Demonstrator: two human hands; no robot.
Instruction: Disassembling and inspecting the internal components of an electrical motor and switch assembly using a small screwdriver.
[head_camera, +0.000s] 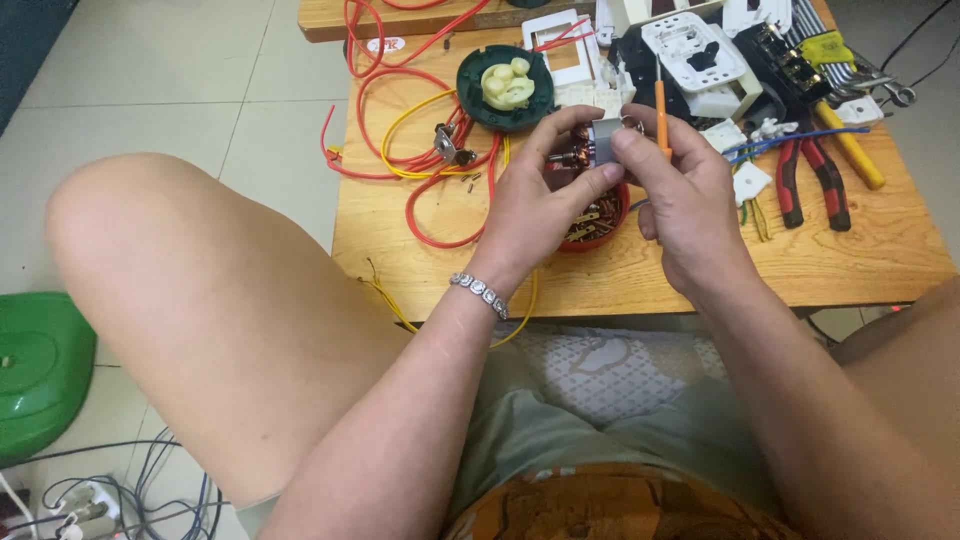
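Low wooden surface, pale plank top, seen from above past the person's bare knees; carries all items below. Tangle of red and yellow insulated wire, looped over the surface's left half, one yellow strand hanging off the near edge. Left hand, beaded bracelet at the wrist, closed around a small white plastic electrical part with dark copper-coloured windings, which is held in the air just above the middle of the surface. Right hand, closed on the same part from the other side, its thumb and forefinger pinching the top edge, and also gripping an orange-handled slim screwdriver that stands upright (tip hidden behind the fingers). Heap of white plastic switch plates and black housings, at the far edge. Round dark green plastic dish holding pale yellow moulded pieces, far left of centre. Red-handled pliers, lying flat to the right. Yellow-handled tool, just beside the pliers. Small red bowl of brass-coloured metal bits, directly beneath the hands, partly hidden by them.
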